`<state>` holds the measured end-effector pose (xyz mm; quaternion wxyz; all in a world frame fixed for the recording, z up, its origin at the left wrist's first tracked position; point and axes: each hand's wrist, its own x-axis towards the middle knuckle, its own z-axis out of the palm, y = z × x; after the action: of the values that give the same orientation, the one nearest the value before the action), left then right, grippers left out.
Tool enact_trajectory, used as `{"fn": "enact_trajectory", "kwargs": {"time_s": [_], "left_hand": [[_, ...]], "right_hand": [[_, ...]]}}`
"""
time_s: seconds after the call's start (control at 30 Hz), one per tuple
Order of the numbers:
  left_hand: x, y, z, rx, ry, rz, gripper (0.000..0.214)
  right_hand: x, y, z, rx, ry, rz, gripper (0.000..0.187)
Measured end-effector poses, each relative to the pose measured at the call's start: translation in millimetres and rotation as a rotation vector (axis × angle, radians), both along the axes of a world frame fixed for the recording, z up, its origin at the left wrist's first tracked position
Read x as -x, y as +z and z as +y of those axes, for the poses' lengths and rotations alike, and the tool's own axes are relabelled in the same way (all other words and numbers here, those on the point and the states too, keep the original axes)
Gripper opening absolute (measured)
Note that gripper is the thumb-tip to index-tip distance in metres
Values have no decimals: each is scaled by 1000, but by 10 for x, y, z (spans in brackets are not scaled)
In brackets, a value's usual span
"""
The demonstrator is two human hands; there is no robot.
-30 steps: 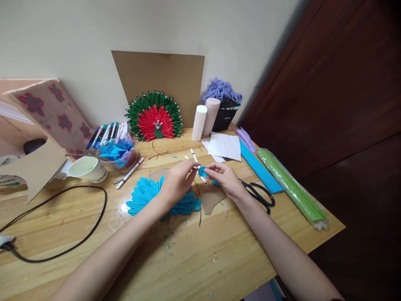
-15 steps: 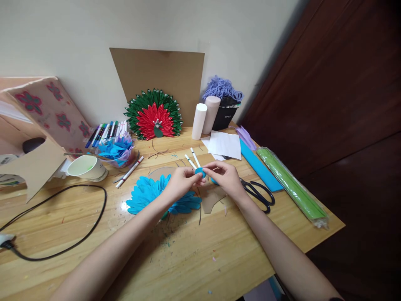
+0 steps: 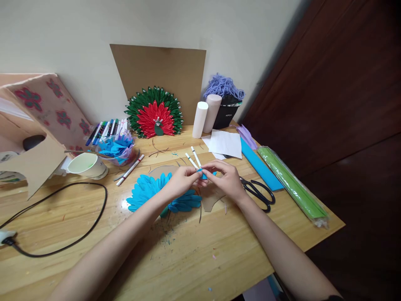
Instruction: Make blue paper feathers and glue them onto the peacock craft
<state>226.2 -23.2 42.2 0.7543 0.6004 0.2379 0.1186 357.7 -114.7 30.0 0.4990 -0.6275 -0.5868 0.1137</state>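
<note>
Left hand and right hand: both grips pinched on one small blue paper piece, above one blue paper flower; two white markers behind.

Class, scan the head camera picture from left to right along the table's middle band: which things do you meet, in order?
Black cable → paper cup → blue paper flower → left hand → small blue paper piece → right hand → scissors → green paper roll.
</note>
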Motion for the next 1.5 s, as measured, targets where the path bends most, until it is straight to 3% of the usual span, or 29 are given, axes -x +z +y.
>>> {"fn": "enact_trajectory", "kwargs": {"time_s": [0.13,0.4,0.7,0.8,0.97,1.1,1.3,1.5], "left_hand": [[10,31,-1,-1,-23,4,20],[55,98,26,34,-53,30,26],[53,62,51,74,-84,21,32],[63,78,49,44,-90,3,37],[75,104,59,53,-108,-62,39],[79,144,52,32,-124,-37,36],[83,178,40,40,-131,-19,35],[83,115,69,15,-139,-25,36]], "right_hand": [[-9,-1,5,-14,17,21,9],[-43,11,-20,-170,32,-275,9],[-77,30,-43,-199,101,-439,17],[-71,62,-51,-184,97,-364,16],[-53,114,-50,-71,52,-39,16],[-62,120,-46,-37,53,26,11],[-116,137,-66,-151,110,-243,10],[-170,142,-75,-194,160,-481,18]]}}
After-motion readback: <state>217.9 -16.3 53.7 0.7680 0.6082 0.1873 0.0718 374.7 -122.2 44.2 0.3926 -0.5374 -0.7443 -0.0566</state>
